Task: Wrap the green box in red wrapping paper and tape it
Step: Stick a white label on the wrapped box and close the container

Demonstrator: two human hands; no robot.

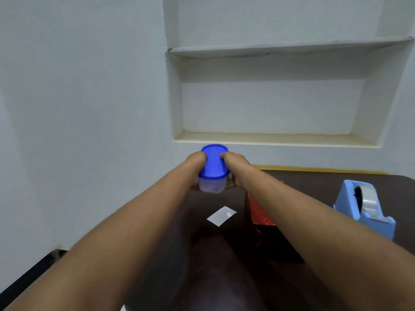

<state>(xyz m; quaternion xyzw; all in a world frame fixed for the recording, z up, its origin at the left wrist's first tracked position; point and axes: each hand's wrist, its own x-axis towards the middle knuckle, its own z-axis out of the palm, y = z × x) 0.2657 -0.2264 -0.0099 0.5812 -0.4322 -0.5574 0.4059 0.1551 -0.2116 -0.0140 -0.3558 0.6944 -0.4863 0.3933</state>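
Your left hand point(195, 163) and right hand point(233, 164) clamp a clear container with a blue lid point(214, 163) between them, thumbs curled onto the lid, holding it above the far edge of the dark table point(202, 254). Nearer you than the container, a small white square point(221, 215) lies on the table. Right of that, under your right forearm, lies the red wrapping paper point(258, 212), and farther right stands a blue tape dispenser point(365, 206).
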